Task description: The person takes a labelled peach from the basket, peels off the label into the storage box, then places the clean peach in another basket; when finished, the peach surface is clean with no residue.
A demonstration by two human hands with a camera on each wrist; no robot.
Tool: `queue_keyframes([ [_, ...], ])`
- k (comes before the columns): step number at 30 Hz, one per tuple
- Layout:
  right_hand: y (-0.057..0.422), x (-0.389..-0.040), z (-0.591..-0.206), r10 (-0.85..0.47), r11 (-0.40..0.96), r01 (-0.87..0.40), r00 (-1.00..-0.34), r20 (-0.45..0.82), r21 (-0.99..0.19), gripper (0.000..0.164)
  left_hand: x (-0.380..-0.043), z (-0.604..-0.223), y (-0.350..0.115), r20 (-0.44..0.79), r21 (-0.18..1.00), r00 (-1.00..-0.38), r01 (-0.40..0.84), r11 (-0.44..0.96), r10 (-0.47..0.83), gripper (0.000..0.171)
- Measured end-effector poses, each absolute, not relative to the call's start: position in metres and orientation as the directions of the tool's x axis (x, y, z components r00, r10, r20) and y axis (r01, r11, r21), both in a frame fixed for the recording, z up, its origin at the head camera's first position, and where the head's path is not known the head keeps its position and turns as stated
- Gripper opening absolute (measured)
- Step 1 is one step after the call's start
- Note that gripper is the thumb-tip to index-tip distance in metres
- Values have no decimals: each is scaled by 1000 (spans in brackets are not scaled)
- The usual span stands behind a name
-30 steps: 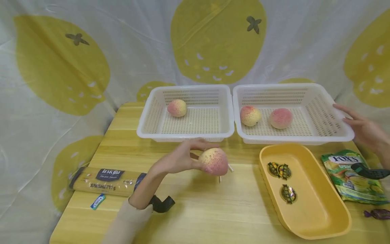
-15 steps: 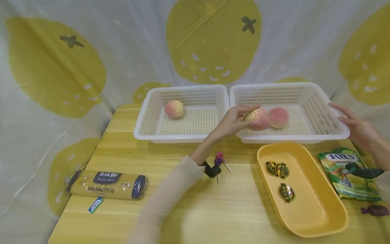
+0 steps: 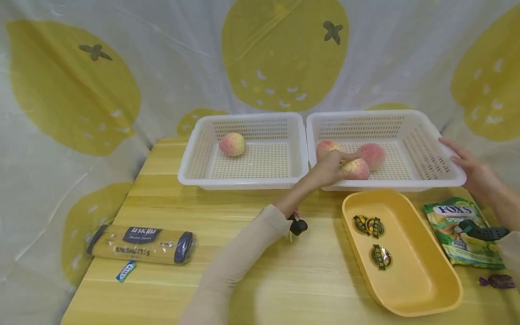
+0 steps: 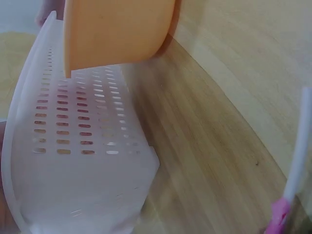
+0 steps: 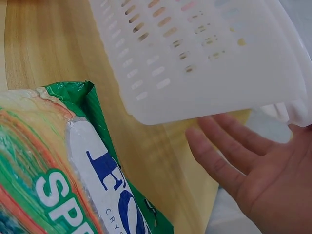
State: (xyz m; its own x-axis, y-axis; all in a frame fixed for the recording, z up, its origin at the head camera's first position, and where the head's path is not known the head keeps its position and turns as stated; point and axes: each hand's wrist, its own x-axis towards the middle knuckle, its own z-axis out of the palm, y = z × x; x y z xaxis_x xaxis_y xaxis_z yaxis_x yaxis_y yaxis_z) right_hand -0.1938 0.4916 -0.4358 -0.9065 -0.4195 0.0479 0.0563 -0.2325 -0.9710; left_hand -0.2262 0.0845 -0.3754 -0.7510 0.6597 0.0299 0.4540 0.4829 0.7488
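Observation:
My left hand (image 3: pixel 328 169) reaches over the front rim of the right white basket (image 3: pixel 410 183) and holds a yellow-pink peach (image 3: pixel 358 169) low inside it, thumb and fingers at its near side. Two other peaches lie there: a red-topped one (image 3: pixel 326 146) behind the hand and a pinker one (image 3: pixel 372 155) beside the held peach. At the basket's right end is my right hand (image 3: pixel 481 176), fingertips at the rim. In the right wrist view its fingers (image 5: pixel 234 141) stretch out loosely below the basket wall (image 5: pixel 204 97). The left wrist view shows the basket's slotted outer side (image 4: pixel 73 180), not the peach.
A second white basket (image 3: pixel 243 183) with one peach (image 3: pixel 232 144) adjoins on the left. In front stand a yellow tray (image 3: pixel 422 271), a green candy bag (image 3: pixel 467 253) and a wrapped candy (image 3: pixel 497 281). Spaghetti (image 3: pixel 140 243), a small packet (image 3: pixel 126 271) and a lollipop (image 4: pixel 295 161) lie on the table.
My left hand has carried the peach from above the table's middle to the right, over the rim and down into the right basket. My right hand has stayed at the basket's end.

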Motion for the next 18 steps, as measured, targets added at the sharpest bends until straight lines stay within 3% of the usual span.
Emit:
queue_keyframes([
  [5,489,-194,-437,-445,-224,39,-893,66,-974,59,-226,-377,86,-35,694,-744,463,551,668,59],
  [12,489,-192,-436,-400,-175,39,-916,35,-984,58,-226,-375,91,-132,605,-742,465,647,657,46],
  [18,490,-195,-437,-429,-183,58,-903,27,-981,59,-220,-376,81,-20,607,-744,522,600,668,45],
])
